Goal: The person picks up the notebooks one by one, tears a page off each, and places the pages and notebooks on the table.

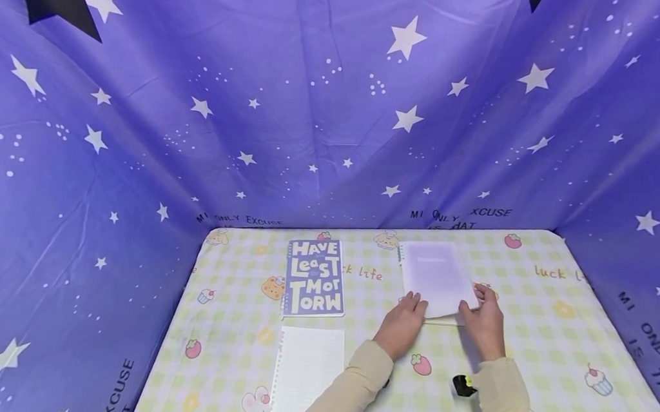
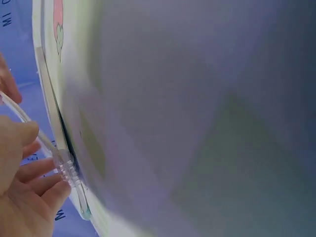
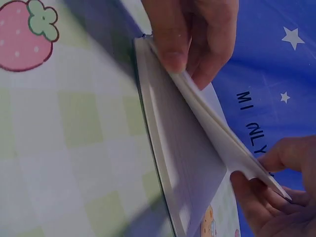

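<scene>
A spiral notebook (image 1: 435,272) with a pale lilac top lies at the right of the table, its coil along the left side. The upper part (image 3: 212,118) is raised at the right, showing a lined page (image 3: 180,153) beneath. My right hand (image 1: 483,318) pinches the raised part near its right corner, thumb on one face and fingers on the other. My left hand (image 1: 404,325) grips the near edge toward the coil side. In the left wrist view, left-hand fingers (image 2: 44,177) lie by the clear coil rings (image 2: 69,168), with the right hand (image 2: 7,81) farther off.
Left of the hands lies a purple notebook (image 1: 315,276) with large white lettering. Nearer to me is a lined sheet (image 1: 308,372) with a perforated left edge, partly behind my left sleeve (image 1: 345,388). A checkered cloth (image 1: 225,353) covers the table; starry purple curtains (image 1: 312,133) enclose it.
</scene>
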